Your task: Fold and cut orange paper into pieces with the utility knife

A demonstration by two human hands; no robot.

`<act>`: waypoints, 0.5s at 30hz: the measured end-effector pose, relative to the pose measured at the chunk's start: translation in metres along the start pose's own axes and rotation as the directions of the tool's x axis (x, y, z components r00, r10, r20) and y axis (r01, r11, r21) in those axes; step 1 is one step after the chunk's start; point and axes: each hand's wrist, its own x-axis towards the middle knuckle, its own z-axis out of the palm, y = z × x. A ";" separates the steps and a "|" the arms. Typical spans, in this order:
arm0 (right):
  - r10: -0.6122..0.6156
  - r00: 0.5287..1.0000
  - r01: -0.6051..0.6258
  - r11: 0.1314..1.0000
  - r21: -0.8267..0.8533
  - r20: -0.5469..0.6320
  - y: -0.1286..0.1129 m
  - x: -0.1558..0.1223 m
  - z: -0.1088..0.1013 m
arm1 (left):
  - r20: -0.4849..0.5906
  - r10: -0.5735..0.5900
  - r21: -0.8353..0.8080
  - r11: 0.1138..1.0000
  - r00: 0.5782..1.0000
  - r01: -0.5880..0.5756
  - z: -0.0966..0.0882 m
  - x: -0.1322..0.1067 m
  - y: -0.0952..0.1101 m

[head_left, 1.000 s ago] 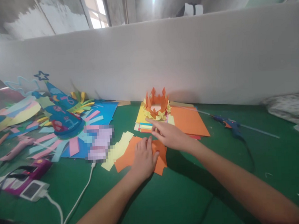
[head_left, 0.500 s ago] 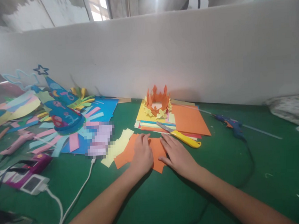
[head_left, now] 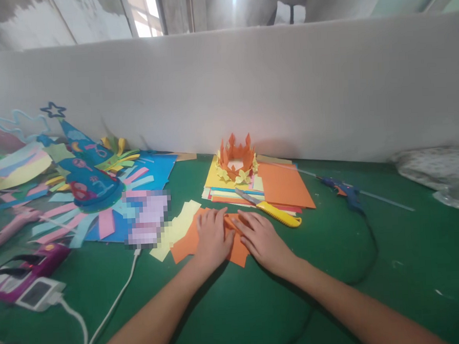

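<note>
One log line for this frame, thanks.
left hand: flat on orange paper | right hand: flat on it | yellow knife: untouched

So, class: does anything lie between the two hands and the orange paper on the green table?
Nothing visible does. The left hand and right hand both rest directly on the orange paper; the yellow-handled knife lies apart, just beyond the right hand.

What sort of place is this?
Most likely a paper-craft worktable, perhaps in a workshop. On the green tabletop lie stacked coloured sheets with an orange paper crown standing on them, and a blue glue gun lies to their right.
</note>
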 end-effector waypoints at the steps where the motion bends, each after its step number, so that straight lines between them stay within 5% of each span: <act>1: -0.001 1.000 0.001 0.999 0.040 -0.010 0.000 0.000 -0.001 | -0.004 0.009 0.008 1.000 1.000 -0.009 -0.003 0.001 -0.001; 6: 0.095 0.993 -0.053 0.889 0.455 -0.070 0.006 -0.001 0.002 | -0.018 0.075 -0.114 0.991 0.997 -0.076 -0.018 0.008 -0.009; 11: 0.370 0.928 -0.134 0.456 0.880 -0.051 0.008 0.001 0.000 | -0.047 -0.147 -0.376 0.919 0.988 0.119 -0.029 0.014 -0.011; 13: 0.432 0.902 -0.165 0.298 0.940 0.021 0.010 0.003 -0.004 | 0.075 -0.292 -0.607 0.745 0.953 0.276 -0.030 0.016 -0.009; 15: 0.478 0.875 -0.179 0.175 0.968 0.076 0.012 0.004 -0.005 | 0.248 -0.347 -0.791 0.467 0.905 0.396 -0.027 0.016 -0.004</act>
